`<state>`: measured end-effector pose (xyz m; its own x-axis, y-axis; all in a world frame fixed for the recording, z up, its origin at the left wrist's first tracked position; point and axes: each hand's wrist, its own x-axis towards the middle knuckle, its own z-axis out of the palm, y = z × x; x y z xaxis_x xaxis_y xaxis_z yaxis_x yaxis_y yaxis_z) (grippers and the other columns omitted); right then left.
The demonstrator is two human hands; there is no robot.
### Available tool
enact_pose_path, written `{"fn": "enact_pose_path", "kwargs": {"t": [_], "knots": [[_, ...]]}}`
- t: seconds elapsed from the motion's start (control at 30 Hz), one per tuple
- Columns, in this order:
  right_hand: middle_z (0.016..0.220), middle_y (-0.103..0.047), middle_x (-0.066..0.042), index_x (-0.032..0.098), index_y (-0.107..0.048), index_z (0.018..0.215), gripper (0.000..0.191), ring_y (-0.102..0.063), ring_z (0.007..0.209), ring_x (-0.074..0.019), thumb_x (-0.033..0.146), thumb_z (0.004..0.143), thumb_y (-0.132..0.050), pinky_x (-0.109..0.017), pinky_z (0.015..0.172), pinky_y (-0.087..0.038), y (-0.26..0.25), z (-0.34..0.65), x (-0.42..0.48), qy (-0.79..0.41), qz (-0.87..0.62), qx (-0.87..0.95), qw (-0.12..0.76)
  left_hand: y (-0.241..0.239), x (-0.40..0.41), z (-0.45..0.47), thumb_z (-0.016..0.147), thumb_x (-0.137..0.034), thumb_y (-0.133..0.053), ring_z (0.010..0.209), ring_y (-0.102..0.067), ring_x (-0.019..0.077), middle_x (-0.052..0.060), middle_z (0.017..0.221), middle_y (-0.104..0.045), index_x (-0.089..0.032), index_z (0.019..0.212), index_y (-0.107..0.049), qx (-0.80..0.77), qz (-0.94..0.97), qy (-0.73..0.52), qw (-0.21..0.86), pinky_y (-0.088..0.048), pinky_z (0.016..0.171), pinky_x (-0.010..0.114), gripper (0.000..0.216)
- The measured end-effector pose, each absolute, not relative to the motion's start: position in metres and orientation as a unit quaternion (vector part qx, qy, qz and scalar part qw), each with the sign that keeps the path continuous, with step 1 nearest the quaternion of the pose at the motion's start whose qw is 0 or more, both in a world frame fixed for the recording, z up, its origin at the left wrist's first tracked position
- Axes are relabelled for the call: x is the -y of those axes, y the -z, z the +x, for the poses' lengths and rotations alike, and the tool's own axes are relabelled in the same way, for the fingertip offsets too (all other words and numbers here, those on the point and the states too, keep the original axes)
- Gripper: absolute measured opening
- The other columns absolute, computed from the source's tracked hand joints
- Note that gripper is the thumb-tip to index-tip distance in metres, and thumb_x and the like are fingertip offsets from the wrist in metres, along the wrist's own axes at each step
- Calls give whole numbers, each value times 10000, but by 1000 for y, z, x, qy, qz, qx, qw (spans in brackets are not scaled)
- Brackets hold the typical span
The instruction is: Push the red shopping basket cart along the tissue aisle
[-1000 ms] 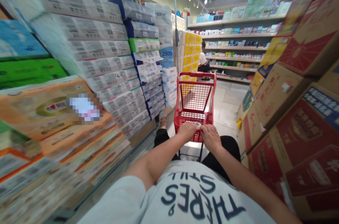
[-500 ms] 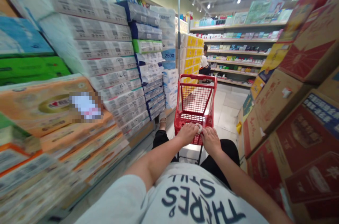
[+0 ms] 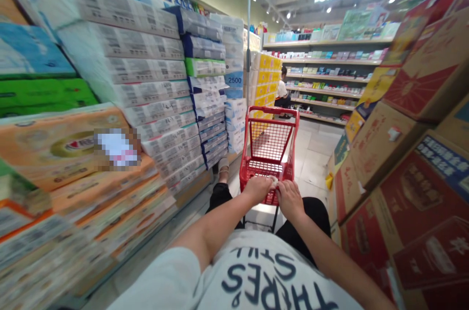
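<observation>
A small red shopping cart [image 3: 270, 144] stands ahead of me in a store aisle, its wire basket empty. My left hand [image 3: 257, 189] and my right hand [image 3: 289, 198] sit side by side on the cart's near handle, fingers curled over it. A small white object shows between the two hands; I cannot make out what it is. My left foot shows on the floor to the left of the cart.
Stacked packs of tissue and paper rolls [image 3: 146, 85] line the left side. Cardboard boxes [image 3: 403, 144] are piled on the right. A person [image 3: 282, 90] crouches at the far shelves [image 3: 322, 75] beyond a yellow stack. A thin pole [image 3: 249, 31] rises ahead.
I have moved a little forward along the aisle with the cart. Both hands stay on the handle.
</observation>
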<state>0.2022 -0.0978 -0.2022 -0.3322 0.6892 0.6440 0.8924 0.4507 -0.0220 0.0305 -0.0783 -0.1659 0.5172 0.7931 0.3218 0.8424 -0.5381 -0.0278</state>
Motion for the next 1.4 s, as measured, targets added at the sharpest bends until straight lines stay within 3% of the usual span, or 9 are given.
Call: {"fn": "enact_pose_path", "kwargs": {"t": [0.17,0.3,0.43,0.57,0.63,0.87,1.1,1.27,1.4], "knots": [[1121,-594,-100,156,-543,1220,351,-420,1161,-229,283,938,-377,-416,1089,-221,199,204,90,159,-507,802,271,168,81,30,960,-269,-393,1160,-468,242,78,1306,-528,-226,1215,-517,441,-876,160,116,-352,965,418,287],[1170,-583,-108,145,-545,1218,356,-402,1190,-237,277,930,-381,-390,1089,-200,189,205,75,127,-531,809,217,154,62,41,962,-284,-390,1160,-470,252,68,1143,-629,-208,1124,-575,508,-851,114,62,-276,1024,465,257],[1244,-553,-111,136,-507,1266,393,-368,1234,-242,248,901,-417,-377,1089,-174,179,201,64,95,-550,813,163,145,45,43,954,-352,-398,982,-577,248,90,990,-664,-179,1090,-591,548,-835,57,8,-382,918,435,293],[1248,-543,-122,131,-477,1297,445,-394,1196,-244,209,860,-446,-381,1077,-174,172,196,64,97,-565,809,130,161,46,35,929,-255,-428,1293,-363,281,85,1357,-480,-241,1268,-480,520,-845,109,60,-310,1019,465,342],[1236,-544,-127,122,-467,1305,469,-403,1178,-247,184,841,-447,-382,1072,-175,171,195,65,100,-568,808,122,170,49,33,922,-178,-409,1341,-293,267,70,1407,-420,-256,1278,-466,505,-847,141,94,-255,1064,467,369],[1310,-501,-121,125,-449,1316,499,-327,1265,-248,164,818,-440,-389,1093,-127,173,198,67,85,-572,809,103,153,43,43,954,-444,-371,930,-588,245,85,995,-646,-196,1094,-579,555,-829,69,10,-439,810,375,353],[1292,-521,-134,123,-455,1320,518,-354,1255,-260,158,802,-455,-395,1089,-149,176,199,64,95,-564,811,118,161,54,40,937,-230,-384,1094,-512,261,103,1191,-568,-239,1218,-518,538,-830,126,72,-382,912,421,311],[1291,-523,-146,111,-474,1304,516,-361,1255,-277,154,789,-473,-413,1082,-172,179,200,62,97,-565,811,120,144,45,41,941,-439,-361,1022,-567,288,105,1121,-627,-244,1253,-490,546,-834,64,-35,-410,863,455,390],[1286,-523,-148,109,-467,1312,528,-351,1257,-278,152,785,-476,-415,1083,-168,177,200,66,99,-562,812,120,144,43,43,955,-436,-335,999,-574,267,82,1084,-640,-256,1195,-523,549,-832,64,-46,-408,859,422,354]]}}
